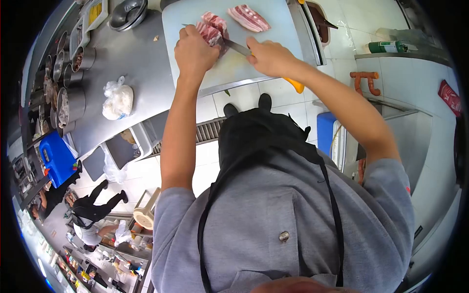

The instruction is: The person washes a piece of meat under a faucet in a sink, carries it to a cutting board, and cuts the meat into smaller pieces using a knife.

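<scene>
My left hand [195, 52] is closed over a chunk of raw, fat-streaked meat [211, 30] that looks like pork belly, holding it on the white cutting board [281, 41]. In my right hand [271, 57] is a knife [238, 47], its yellow handle end showing below my wrist. The blade runs into the meat beside my left fingers, and a narrow grey point, apparently its tip, shows on the far side. Another striped slab of meat [249, 17] lies apart from both hands at the back of the board.
Left of the board, a tied plastic bag of white stuff [117, 100] sits on the steel counter [141, 63]. Metal bowls [128, 14] and several metal pots [73, 105] stand farther left. A grey bin [124, 149] is below the counter. Other people [95, 210] work at lower left.
</scene>
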### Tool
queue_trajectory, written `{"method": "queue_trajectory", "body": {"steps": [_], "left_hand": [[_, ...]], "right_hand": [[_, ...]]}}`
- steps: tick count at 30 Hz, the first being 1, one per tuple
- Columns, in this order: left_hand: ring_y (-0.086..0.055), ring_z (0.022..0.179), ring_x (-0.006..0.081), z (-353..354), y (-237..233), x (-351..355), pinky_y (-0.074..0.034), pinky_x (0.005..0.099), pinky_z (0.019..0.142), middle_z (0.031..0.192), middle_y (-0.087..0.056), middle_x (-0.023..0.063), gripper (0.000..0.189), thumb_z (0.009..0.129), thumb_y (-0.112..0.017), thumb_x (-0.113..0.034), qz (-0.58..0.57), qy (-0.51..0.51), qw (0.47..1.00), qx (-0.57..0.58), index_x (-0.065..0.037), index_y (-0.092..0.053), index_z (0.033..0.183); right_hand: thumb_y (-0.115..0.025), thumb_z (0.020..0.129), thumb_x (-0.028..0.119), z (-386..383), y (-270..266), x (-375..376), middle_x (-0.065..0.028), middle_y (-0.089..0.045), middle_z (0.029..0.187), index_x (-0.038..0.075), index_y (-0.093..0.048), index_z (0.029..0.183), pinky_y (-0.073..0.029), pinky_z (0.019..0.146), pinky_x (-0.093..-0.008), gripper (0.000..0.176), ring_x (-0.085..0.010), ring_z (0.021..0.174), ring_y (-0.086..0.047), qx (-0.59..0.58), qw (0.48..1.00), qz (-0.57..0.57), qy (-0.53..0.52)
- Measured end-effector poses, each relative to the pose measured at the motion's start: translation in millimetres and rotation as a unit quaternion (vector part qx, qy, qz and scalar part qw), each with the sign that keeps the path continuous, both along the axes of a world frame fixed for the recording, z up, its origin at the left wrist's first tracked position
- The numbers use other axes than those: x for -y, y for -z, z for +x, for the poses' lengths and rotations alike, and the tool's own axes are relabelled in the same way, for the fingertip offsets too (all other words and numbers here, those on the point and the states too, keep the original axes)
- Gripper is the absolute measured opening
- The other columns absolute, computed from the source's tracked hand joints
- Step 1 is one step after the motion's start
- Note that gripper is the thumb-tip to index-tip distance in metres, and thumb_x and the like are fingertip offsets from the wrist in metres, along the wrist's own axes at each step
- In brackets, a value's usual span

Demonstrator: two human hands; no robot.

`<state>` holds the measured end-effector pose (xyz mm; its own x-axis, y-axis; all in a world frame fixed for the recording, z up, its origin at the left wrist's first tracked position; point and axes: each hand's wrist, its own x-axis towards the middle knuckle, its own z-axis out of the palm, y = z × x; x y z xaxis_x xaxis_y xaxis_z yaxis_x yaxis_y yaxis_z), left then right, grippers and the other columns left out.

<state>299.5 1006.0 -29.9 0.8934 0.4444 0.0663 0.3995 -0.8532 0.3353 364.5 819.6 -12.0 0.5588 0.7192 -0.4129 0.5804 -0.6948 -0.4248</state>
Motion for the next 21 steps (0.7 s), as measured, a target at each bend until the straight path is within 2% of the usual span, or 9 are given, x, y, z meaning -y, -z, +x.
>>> {"method": "queue_trajectory", "body": {"steps": [1, 4, 8, 10, 14, 15, 17, 20, 21], "left_hand": [[-0.065, 0.09, 0.0396, 1, 0, 0, -0.054, 0.0448, 0.078, 0.107, -0.059, 0.0225, 0.064, 0.063, -0.084, -0.027, 0.0, -0.001, 1.0, 0.012, 0.006, -0.051, 0.107], [-0.065, 0.09, 0.0396, 1, 3, 0, -0.055, 0.0448, 0.078, 0.107, -0.059, 0.0218, 0.063, 0.062, -0.083, -0.025, -0.007, -0.005, 1.0, 0.028, 0.005, -0.051, 0.107], [-0.065, 0.09, 0.0398, 2, 9, 2, -0.054, 0.0452, 0.078, 0.107, -0.06, 0.0197, 0.06, 0.062, -0.082, -0.025, 0.002, -0.022, 0.999, 0.043, 0.004, -0.053, 0.106], [-0.065, 0.091, 0.0389, 1, 8, 0, -0.054, 0.0451, 0.078, 0.108, -0.06, 0.021, 0.062, 0.063, -0.082, -0.029, -0.001, -0.013, 0.999, 0.043, 0.004, -0.053, 0.106], [-0.066, 0.091, 0.0377, 2, 7, -4, -0.054, 0.0448, 0.079, 0.109, -0.062, 0.0212, 0.061, 0.064, -0.082, -0.032, 0.021, 0.017, 0.999, 0.034, 0.004, -0.054, 0.105], [-0.066, 0.091, 0.0377, 3, 6, -5, -0.054, 0.0448, 0.079, 0.109, -0.062, 0.0212, 0.061, 0.064, -0.082, -0.032, 0.016, 0.018, 0.999, 0.031, 0.004, -0.054, 0.105], [-0.066, 0.091, 0.0374, 2, 4, -3, -0.054, 0.0448, 0.079, 0.108, -0.062, 0.0205, 0.06, 0.064, -0.083, -0.032, 0.004, 0.014, 1.0, 0.021, 0.003, -0.054, 0.104], [-0.066, 0.091, 0.0374, 1, 7, -5, -0.053, 0.0444, 0.079, 0.108, -0.063, 0.0206, 0.061, 0.064, -0.083, -0.032, -0.008, 0.023, 0.999, 0.04, 0.003, -0.054, 0.105], [-0.066, 0.091, 0.0374, 1, 3, -3, -0.053, 0.0444, 0.079, 0.108, -0.063, 0.0206, 0.061, 0.064, -0.083, -0.032, -0.01, 0.016, 0.999, 0.033, 0.003, -0.054, 0.105]], "right_hand": [[-0.05, 0.09, 0.011, -4, 0, 2, -0.0261, -0.063, 0.1, 0.0, -0.044, 0.119, -0.053, 0.074, -0.0516, 0.031, -0.041, 0.084, -0.067, 0.033, 0.999, -0.022, -0.001], [-0.048, 0.091, 0.011, -16, -3, 6, -0.0269, -0.063, 0.101, 0.0, -0.046, 0.118, -0.053, 0.077, -0.0518, 0.029, -0.0421, 0.086, -0.066, -0.001, 0.999, -0.035, 0.013], [-0.047, 0.092, 0.011, -17, -23, 18, -0.0276, -0.063, 0.1, 0.0, -0.046, 0.12, -0.053, 0.079, -0.0525, 0.029, -0.0434, 0.089, -0.066, 0.042, 0.995, -0.089, -0.016], [-0.042, 0.1, 0.021, -14, -41, 36, -0.0283, -0.063, 0.086, 0.003, -0.043, 0.112, -0.05, 0.071, -0.0556, 0.022, -0.0464, 0.081, -0.063, 0.079, 0.992, -0.094, -0.038], [-0.04, 0.1, 0.018, -4, -76, 24, -0.028, -0.063, 0.086, 0.002, -0.042, 0.111, -0.05, 0.071, -0.0555, 0.02, -0.0458, 0.079, -0.063, 0.039, 0.989, -0.131, -0.055], [-0.041, 0.099, 0.017, -3, -83, 11, -0.0277, -0.063, 0.086, 0.001, -0.042, 0.111, -0.05, 0.069, -0.0553, 0.02, -0.0459, 0.076, -0.063, 0.004, 0.987, -0.161, -0.027], [-0.041, 0.099, 0.016, -6, -78, -7, -0.0275, -0.063, 0.086, 0.001, -0.042, 0.111, -0.05, 0.068, -0.0551, 0.019, -0.046, 0.074, -0.063, -0.037, 0.979, -0.198, -0.001], [-0.042, 0.098, 0.014, 1, -45, -19, -0.028, -0.063, 0.084, 0.0, -0.042, 0.111, -0.049, 0.061, -0.0547, 0.02, -0.0468, 0.07, -0.062, -0.055, 0.983, -0.177, 0.011], [-0.043, 0.098, 0.015, 4, -17, -10, -0.028, -0.063, 0.081, 0.0, -0.041, 0.11, -0.049, 0.059, -0.0551, 0.019, -0.0474, 0.069, -0.061, -0.02, 0.994, -0.104, -0.006]]}}
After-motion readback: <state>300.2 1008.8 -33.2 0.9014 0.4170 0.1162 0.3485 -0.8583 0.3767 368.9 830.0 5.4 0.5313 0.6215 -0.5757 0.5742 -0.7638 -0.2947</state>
